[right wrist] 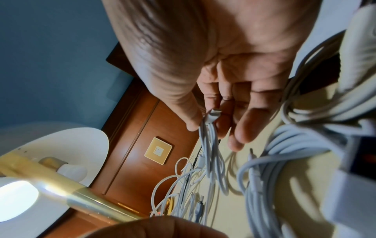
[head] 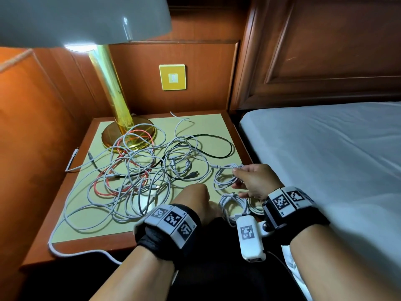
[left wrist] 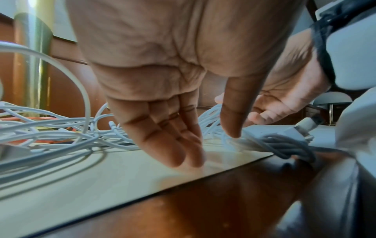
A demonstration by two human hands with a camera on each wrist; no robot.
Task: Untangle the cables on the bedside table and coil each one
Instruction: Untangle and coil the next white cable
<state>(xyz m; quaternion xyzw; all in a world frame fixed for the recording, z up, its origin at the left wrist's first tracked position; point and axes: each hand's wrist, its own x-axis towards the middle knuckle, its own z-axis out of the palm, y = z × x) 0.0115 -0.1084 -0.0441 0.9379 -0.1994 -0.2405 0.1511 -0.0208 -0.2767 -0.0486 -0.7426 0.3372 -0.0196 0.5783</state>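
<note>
Bedside table [head: 219,124], pale top with wood border, centre-left of the head view. Brass lamp [head: 112,98] stands at its upper-left corner, base ringed by cable loops.

Tangle of cables [head: 134,170] sprawls across the middle of the table: mostly white, one orange-red cable [head: 104,187], one black cable [head: 221,156] arcing toward the upper right. One white strand hangs over the table's lower-left edge.

Right hand [head: 255,181], right of centre in the head view, pinches a small white coil [head: 224,178] between thumb and fingers; wrist view shows the bunched loops [right wrist: 211,145] and a connector end at the fingertips, remaining fingers loosely extended. Coil hangs just above the table near its right edge.

Left hand [head: 195,196], lower centre, holds nothing; left wrist view shows its fingers [left wrist: 162,136] straight, close together, pointing down, tips just above or on the tabletop — cannot tell which.

Finished white bundle [head: 232,206] lies at the table's lower-right corner, between the two hands, with a second coil partly hidden beside it.

Yellow wall switch [head: 172,77] on the wood panel above; bed [head: 325,148] to the right.
</note>
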